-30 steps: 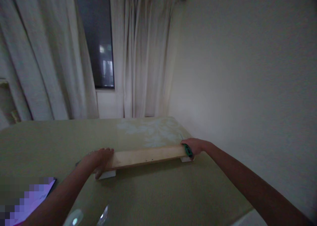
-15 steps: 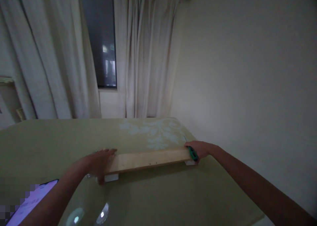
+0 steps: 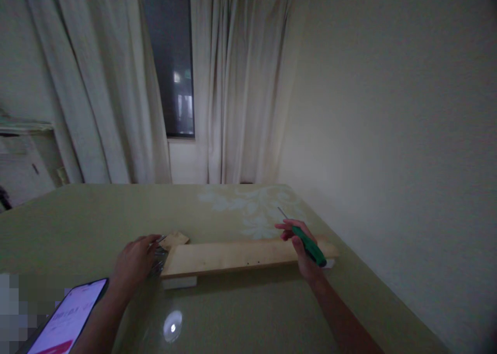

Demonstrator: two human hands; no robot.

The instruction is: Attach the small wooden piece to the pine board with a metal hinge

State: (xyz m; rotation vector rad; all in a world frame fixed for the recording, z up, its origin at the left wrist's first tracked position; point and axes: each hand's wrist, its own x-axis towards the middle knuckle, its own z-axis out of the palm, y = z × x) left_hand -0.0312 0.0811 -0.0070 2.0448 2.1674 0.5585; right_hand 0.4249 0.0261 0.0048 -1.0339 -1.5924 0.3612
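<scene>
A green-handled screwdriver [image 3: 309, 246] is gripped in my right hand [image 3: 303, 250], its thin shaft pointing up and away to the left. That hand hovers over the right part of a long pale wooden board [image 3: 229, 255], which has two small dark holes near its front edge. White blocks [image 3: 179, 282] hold the board up at both ends. Beyond its left end, my left hand [image 3: 134, 261] pinches a thin, shiny metal piece that looks like a screw [image 3: 158, 239]. Just beside those fingers lie small shiny metal pieces [image 3: 158, 261], too blurred to count.
A small wooden piece [image 3: 176, 238] lies behind the board's left end. The phone [image 3: 72, 315] with a lit screen rests at the near left, partly behind my left forearm. The greenish table [image 3: 248, 312] meets a wall on the right; curtains [image 3: 248, 85] hang behind.
My left hand has let go of the board's left end and moved left to the metal pieces. My right hand has left the board's right end and raised the screwdriver, turning its shaft forward.
</scene>
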